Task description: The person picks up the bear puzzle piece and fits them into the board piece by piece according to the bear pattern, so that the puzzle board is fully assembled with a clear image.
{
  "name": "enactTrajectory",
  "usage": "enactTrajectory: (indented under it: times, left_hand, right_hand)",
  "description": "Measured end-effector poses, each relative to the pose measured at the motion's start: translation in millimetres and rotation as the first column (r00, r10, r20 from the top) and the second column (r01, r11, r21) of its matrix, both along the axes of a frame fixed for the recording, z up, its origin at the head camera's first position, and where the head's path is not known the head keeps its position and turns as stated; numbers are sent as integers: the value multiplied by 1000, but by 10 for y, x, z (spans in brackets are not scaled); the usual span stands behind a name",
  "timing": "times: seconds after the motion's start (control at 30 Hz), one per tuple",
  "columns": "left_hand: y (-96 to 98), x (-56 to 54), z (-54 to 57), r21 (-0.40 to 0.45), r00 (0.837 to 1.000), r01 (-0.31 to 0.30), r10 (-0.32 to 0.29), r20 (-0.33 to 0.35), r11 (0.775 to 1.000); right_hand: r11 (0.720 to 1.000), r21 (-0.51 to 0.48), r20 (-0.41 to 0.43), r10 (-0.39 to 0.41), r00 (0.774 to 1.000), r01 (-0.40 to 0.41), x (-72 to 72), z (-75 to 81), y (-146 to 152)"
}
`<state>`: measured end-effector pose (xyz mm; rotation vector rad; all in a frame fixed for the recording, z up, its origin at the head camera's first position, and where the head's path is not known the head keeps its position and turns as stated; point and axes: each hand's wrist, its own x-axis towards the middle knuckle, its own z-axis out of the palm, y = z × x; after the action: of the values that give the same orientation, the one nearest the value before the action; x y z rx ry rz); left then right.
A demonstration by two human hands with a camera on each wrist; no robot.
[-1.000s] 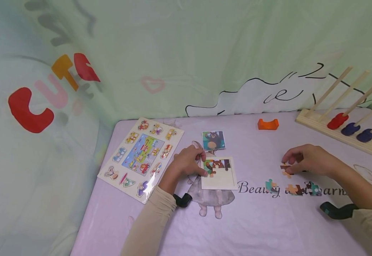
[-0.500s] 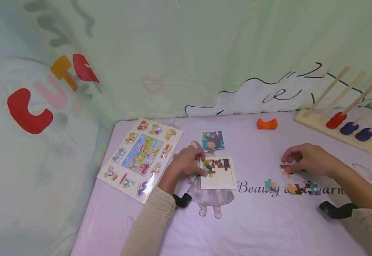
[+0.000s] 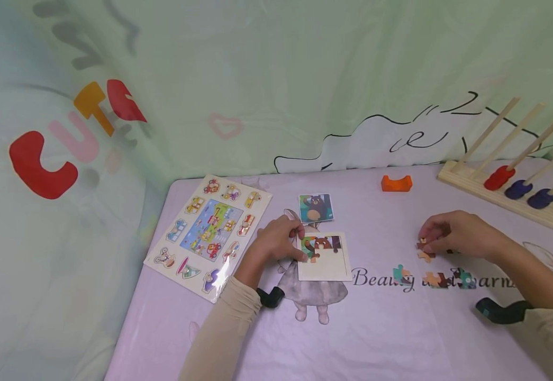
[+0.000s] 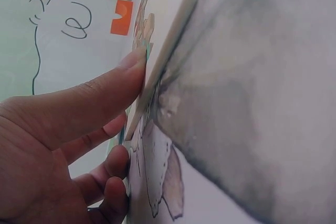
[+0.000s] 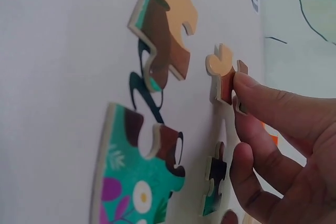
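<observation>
In the head view my left hand (image 3: 280, 241) holds the left side of a cream puzzle board (image 3: 324, 270), thumb on top and fingers by its upper left corner. Joined pieces showing a brown bear (image 3: 323, 244) fill the board's upper part. Over to the right, my right hand (image 3: 462, 235) pinches a brown and peach jigsaw piece (image 5: 226, 80) between thumb and fingers, just above the cloth. A dark piece with a teal end (image 5: 214, 179) lies under that hand. Nearer me lie a teal and peach piece (image 3: 402, 275), a peach and brown piece (image 3: 435, 279) and a flowered teal piece (image 5: 136, 182).
A bear picture card (image 3: 316, 208) lies behind the board. To its left is a vehicle peg puzzle (image 3: 195, 264). An orange block (image 3: 397, 183) stands at the back, and a wooden peg rack (image 3: 467, 182) with red and blue beads stands at the back right.
The right hand has turned and raised the pinched piece slightly, so more of its printed face shows. The left hand stays on the board.
</observation>
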<state>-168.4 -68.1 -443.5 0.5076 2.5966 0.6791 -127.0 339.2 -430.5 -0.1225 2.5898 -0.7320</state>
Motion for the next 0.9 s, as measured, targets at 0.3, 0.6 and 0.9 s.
enactTrajectory:
  times: [0.3,0.6,0.9]
  left_hand:
    - [-7,-14,2,-6,1000,0,0,2,1000]
    - [-6,-20,-6,-12,1000,2,-2,10,1000]
    - [-1,-17,-7,-3,1000,3,-3,7,1000]
  right_hand:
    - [1000,-23,-6,-7,1000,6,15,75,-25]
    - [998,-56,-29,7,1000,-8,14,84,-94]
    - [996,-86,-41,32,999,-36,-14,112,-247]
